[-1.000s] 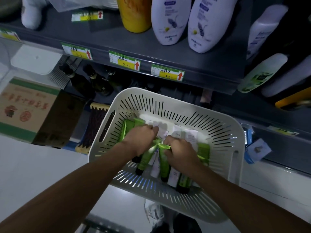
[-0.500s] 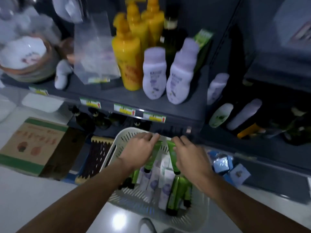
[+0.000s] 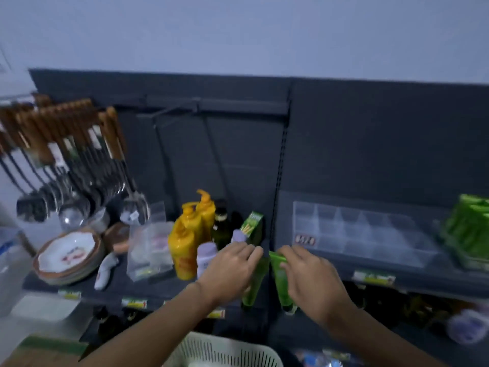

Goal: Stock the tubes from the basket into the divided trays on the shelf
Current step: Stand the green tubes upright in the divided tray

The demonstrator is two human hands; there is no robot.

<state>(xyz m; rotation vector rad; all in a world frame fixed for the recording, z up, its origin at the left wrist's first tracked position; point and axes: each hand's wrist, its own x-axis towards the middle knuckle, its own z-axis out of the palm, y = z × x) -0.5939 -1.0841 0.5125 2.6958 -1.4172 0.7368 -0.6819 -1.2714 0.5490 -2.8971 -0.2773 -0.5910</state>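
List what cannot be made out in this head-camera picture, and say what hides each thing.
Head view only.
Basket: cut off by the bottom edge; its contents are unseen.
Left tube and right tube: partly covered by the left hand and right hand.
Price labels: too small and blurred to read.
Green packs: cut by the right edge, blurred.

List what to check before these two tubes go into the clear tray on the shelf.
1. Left hand grips the left tube: ok.
2. Right hand grips the right tube: ok.
3. Tray compartments look free: ok.
4. Tubes lined up over the tray: not ok, both are left of it.
5. Caps closed tight: cannot tell, too blurred.
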